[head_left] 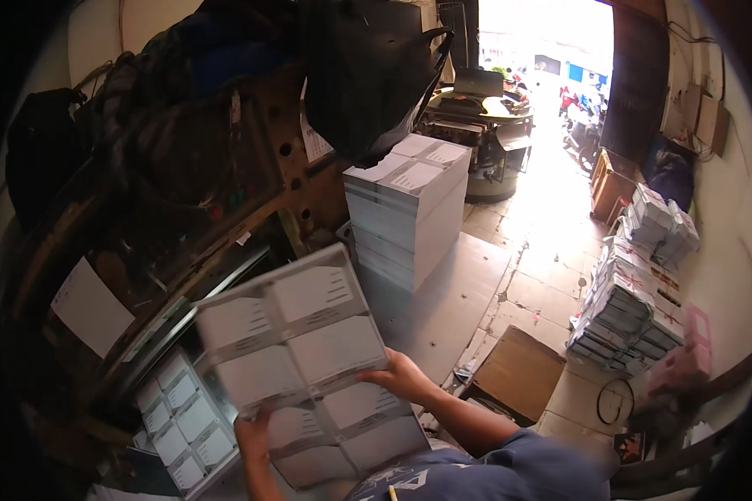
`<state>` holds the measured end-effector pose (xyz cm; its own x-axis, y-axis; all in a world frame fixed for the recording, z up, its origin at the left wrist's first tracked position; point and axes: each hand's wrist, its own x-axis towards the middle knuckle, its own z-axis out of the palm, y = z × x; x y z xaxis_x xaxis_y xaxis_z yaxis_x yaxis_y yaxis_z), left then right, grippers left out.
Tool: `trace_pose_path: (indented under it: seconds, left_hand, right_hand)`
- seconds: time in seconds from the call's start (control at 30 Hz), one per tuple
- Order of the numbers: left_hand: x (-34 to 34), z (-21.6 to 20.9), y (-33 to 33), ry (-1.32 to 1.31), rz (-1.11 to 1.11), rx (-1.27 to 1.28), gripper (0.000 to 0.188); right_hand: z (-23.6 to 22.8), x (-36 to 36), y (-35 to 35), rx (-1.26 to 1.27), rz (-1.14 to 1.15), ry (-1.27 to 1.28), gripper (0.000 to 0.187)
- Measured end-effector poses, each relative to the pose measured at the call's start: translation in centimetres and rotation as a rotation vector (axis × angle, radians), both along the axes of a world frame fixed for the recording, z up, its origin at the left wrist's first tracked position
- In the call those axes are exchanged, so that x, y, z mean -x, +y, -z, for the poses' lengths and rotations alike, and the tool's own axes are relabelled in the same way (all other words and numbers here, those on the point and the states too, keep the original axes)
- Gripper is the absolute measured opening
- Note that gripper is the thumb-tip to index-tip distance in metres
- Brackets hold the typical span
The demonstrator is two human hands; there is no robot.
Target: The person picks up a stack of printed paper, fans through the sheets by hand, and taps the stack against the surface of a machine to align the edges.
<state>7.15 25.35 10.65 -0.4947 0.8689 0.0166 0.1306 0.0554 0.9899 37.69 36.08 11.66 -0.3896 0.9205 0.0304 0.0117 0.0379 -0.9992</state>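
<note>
A large block of printed paper sheets [302, 341], with rows of white panels on grey, is held tilted in front of my body. My left hand [253, 432] grips its left edge near the lower corner, thumb on top. On the opposite edge my right hand [399, 378] is closed, thumb over the top sheet and the other fingers hidden beneath. Left of the block, a second stack of similar sheets [194, 424] lies at the bed of a big dark machine [263, 200]. Beyond the block, a tall stack of the same sheets [384, 219] stands on a grey metal table [433, 313].
A black plastic bag [363, 79] hangs above the tall stack. A white paper [92, 307] is on the machine. To the right are a wooden box [516, 374], tied paper bundles [627, 301] and a pink container [683, 357]. A bright doorway [547, 50] opens at the back.
</note>
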Motion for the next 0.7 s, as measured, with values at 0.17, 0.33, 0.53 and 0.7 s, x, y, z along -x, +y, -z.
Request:
trace_pose_path:
  seconds: [0.17, 0.33, 0.53, 0.7]
  left_hand:
    - [-1.1, 7.8, 4.6, -0.033, 0.269, 0.376, 0.041]
    - [-2.6, 12.4, 6.5, 0.104, 0.37, 0.445, 0.042]
    - [-5.4, 4.8, 5.1, 0.559, 0.196, 0.588, 0.08]
    - [-14.0, -10.7, -4.2, -0.307, 0.623, -0.124, 0.023]
  right_hand:
    - [7.2, -3.0, -2.7, 0.286, 0.203, -0.162, 0.043]
    - [9.0, -5.2, -5.3, 0.455, 0.316, -0.105, 0.043]
    - [11.7, -6.3, -4.9, 0.53, 0.353, -0.001, 0.036]
    - [9.8, -6.4, -6.2, 0.676, 0.354, 0.057, 0.035]
